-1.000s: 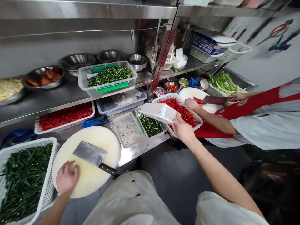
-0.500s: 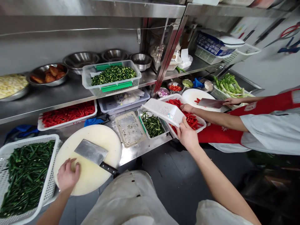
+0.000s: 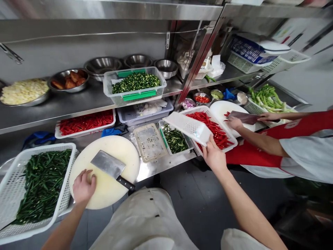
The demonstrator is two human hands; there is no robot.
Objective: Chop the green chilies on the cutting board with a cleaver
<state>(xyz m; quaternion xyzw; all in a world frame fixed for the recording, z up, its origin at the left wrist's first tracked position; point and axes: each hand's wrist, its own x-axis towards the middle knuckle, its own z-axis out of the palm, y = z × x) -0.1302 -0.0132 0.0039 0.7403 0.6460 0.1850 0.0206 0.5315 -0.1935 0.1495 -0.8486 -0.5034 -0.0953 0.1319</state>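
Observation:
My left hand point(image 3: 84, 185) lies on the round white cutting board point(image 3: 109, 196), fingers slightly bent and apart, holding nothing. Beside it a cleaver point(image 3: 108, 164) rests flat on the board, its black handle towards me. My right hand point(image 3: 214, 156) grips the near end of a small white perforated basket point(image 3: 183, 123), which is tilted. Its inside is only partly visible. It hangs over the edge between a clear tub of cut green pieces point(image 3: 175, 140) and a white basket of red chillies point(image 3: 218, 130). Left of the board stands a white basket point(image 3: 69, 170) heaped with long green vegetable pieces.
A stained flat plastic lid point(image 3: 149, 142) lies right of the board. On the shelf are a tub of chopped greens point(image 3: 136, 85) and steel bowls point(image 3: 102, 66). At right, a co-worker in a red apron point(image 3: 249, 156) holds another cleaver point(image 3: 244, 117) at a second board.
My view has turned a little left, so things appear further right. The co-worker's hand has gone from the red chillies to their board. Both my hands keep their places.

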